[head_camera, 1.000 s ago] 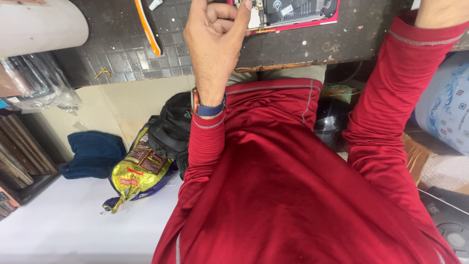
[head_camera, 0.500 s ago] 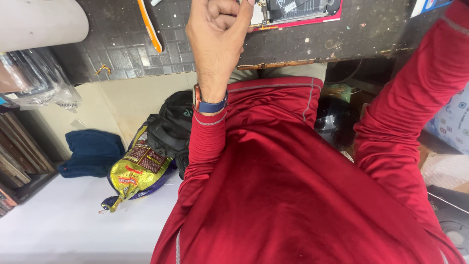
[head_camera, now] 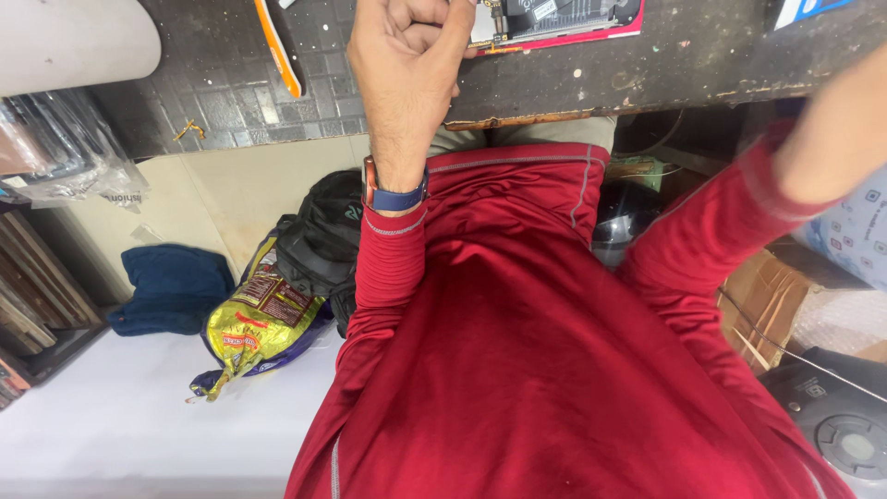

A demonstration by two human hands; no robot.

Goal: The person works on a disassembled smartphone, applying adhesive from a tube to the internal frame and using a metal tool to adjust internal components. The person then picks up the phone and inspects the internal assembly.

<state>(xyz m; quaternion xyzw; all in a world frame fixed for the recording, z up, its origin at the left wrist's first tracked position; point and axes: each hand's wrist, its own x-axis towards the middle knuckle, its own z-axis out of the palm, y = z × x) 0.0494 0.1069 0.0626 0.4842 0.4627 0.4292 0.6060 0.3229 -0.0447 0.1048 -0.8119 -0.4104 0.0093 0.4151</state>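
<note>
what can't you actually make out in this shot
- Right hand: head view, cut off by the right edge; only the forearm shows.
- Left hand: fist closed, fingertips cut by the top edge; any grip unclear.
- Opened device on the worktop: mostly cropped by the top edge.
- Yellow snack bag: partly behind the black backpack.

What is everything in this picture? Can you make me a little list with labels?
left hand: closed in a fist, resting at the edge of the dark workbench
right hand: out of view; only the red sleeve and forearm show
beside left hand: an opened gadget on a red mat, touching or not is unclear
wrist: blue watch band
workbench, left part: orange tool
below, left: black backpack, yellow snack bag, folded blue cloth
</note>
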